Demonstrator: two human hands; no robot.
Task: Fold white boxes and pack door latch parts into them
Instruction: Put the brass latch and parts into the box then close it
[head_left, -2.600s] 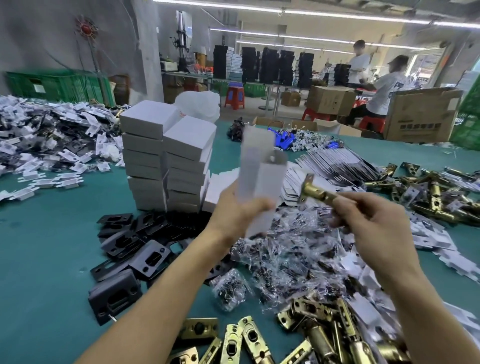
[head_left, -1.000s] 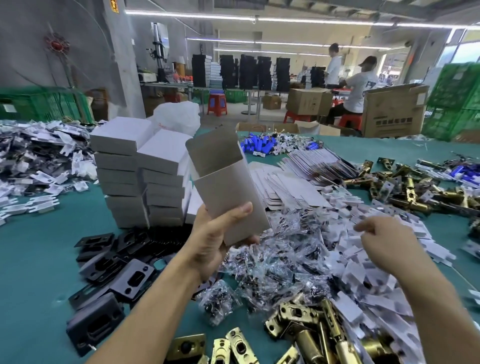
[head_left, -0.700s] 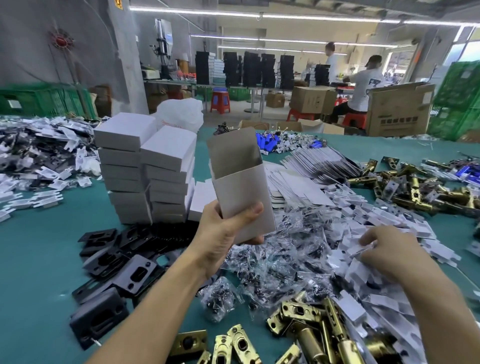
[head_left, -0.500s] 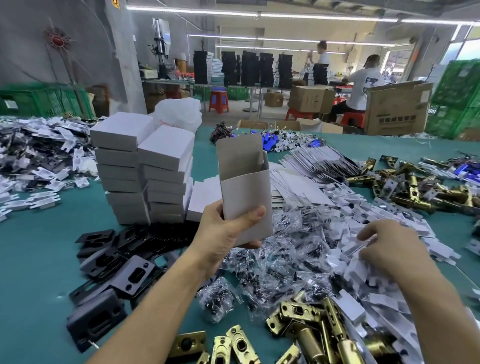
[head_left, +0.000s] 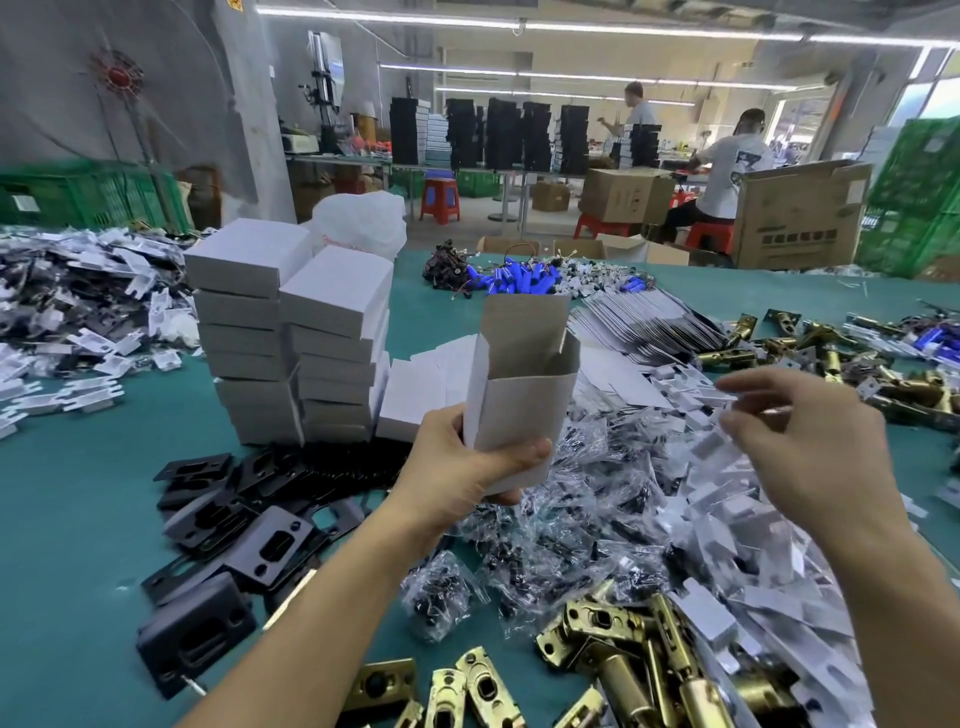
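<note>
My left hand (head_left: 457, 483) grips the lower part of an upright white box (head_left: 519, 415); its top is open and the lid flap stands up at the back. The inside of the box is hidden. To the right of the box my right hand (head_left: 810, 447) hovers above a heap of white card pieces (head_left: 727, 499). Thumb and forefinger seem to pinch one small white piece, which is blurred. Brass door latches (head_left: 639, 660) lie at the near edge, and clear bags of screws (head_left: 571, 519) lie below the box.
Two stacks of shut white boxes (head_left: 291, 338) stand left of the held box, with black strike plates (head_left: 249, 530) in front. Flat box blanks (head_left: 644, 322) and more brass latches (head_left: 831, 358) lie farther right on the green table (head_left: 78, 519). Two people work in the background.
My right hand put a brass latch into the box, dipped into the white card pile, and has now lifted off it toward the box. My left hand kept holding the box and turned it more upright.
</note>
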